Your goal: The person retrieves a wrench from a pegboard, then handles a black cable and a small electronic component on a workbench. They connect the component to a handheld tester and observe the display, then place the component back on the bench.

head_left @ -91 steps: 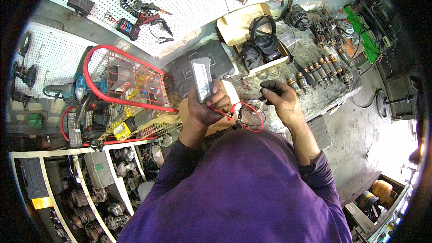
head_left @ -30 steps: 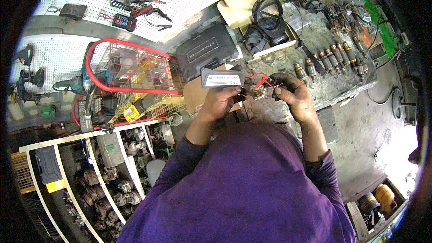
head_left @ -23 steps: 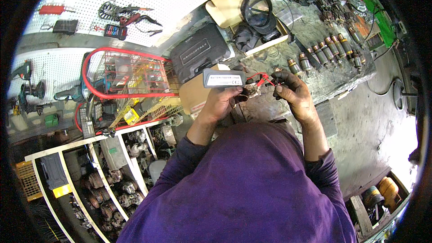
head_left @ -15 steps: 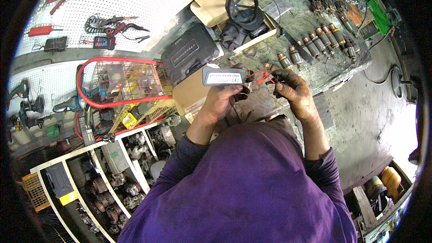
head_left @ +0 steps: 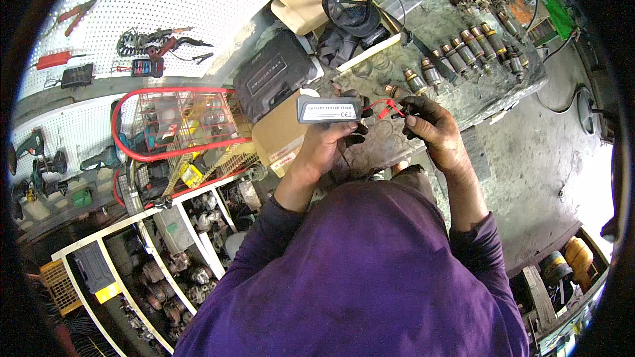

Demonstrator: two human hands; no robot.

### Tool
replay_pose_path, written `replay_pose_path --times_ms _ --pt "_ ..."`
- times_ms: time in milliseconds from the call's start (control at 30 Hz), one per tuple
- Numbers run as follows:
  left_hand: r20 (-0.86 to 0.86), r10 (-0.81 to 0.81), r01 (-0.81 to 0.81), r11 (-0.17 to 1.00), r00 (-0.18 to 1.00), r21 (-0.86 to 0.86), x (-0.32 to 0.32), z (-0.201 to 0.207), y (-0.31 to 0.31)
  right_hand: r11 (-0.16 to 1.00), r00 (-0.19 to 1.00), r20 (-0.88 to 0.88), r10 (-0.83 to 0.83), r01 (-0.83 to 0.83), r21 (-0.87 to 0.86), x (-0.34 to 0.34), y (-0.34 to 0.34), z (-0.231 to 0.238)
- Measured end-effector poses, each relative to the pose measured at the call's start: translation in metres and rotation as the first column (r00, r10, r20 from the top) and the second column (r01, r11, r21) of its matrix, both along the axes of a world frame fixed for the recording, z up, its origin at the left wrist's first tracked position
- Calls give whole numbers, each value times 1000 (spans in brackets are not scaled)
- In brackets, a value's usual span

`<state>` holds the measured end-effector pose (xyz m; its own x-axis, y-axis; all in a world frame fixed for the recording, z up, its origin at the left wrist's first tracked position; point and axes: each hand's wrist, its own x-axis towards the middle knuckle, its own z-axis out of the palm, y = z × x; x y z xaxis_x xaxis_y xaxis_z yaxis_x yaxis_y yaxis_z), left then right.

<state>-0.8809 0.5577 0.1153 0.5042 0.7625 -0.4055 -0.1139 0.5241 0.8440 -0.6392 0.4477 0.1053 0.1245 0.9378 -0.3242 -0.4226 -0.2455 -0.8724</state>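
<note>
One grey device [head_left: 329,110], probably light, best taken edgewise, clasped by left hand [head_left: 322,147], red lead [head_left: 384,113] pinched by right hand [head_left: 438,133].

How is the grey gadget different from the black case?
The gadget is small, while the case is much bigger.
The gadget is grey with a big white label, while the case is mostly black.
The gadget is in the left hand, while neither hand holds the case.
Both have lettering.
</note>
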Motion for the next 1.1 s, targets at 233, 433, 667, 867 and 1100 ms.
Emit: replay_pose_path --times_ms 233,433,667,867,1100 --pt "8 -27 27 1000 1000 -12 -19 6 0 1000 1000 17 -7 7 30 -16 1 3" --pt "47 -27 29 998 999 -56 -46 6 5 999 994 100 -46 48 -17 -46 3 12" --pt "81 -55 54 999 995 4 -70 10 20 998 991 116 -62 59 31 -78 5 24" --pt "248 -149 151 988 957 11 -78 9 39 992 988 102 -120 115 54 -95 13 29" --pt "233 -201 191 980 951 64 -85 -6 54 988 976 158 -152 147 40 -109 14 33"
